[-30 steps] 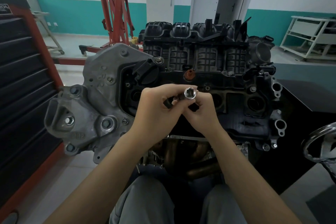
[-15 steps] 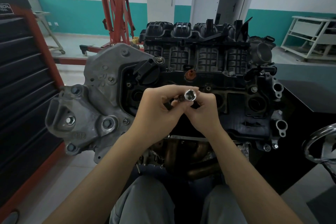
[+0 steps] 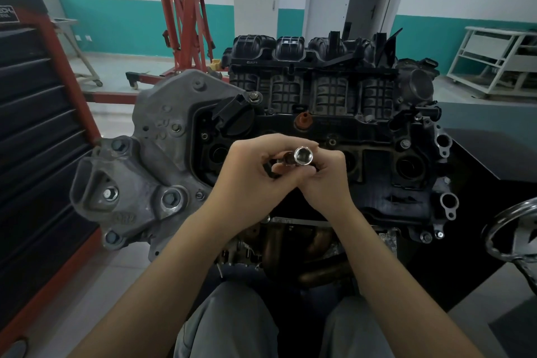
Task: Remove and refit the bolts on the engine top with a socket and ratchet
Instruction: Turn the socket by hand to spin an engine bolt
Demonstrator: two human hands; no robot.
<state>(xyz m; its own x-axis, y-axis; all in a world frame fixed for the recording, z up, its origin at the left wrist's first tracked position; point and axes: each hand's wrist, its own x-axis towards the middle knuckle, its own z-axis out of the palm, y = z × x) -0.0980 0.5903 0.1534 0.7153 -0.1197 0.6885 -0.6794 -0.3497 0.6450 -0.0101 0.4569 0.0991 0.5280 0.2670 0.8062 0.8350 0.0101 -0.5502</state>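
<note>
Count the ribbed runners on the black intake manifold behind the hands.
4, side by side in one row: leftmost runner, second runner, third runner, and rightmost runner next to the round throttle body. None looks hidden.

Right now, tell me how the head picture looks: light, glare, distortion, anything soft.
Head view: even indoor light, no hard shadows; a bright glint on the rim of the socket held between the left hand and right hand; wide-angle bending at the edges, so the tool cabinet leans; the dark engine loses detail in its recesses; the wheel at the right edge looks smeared.
</note>
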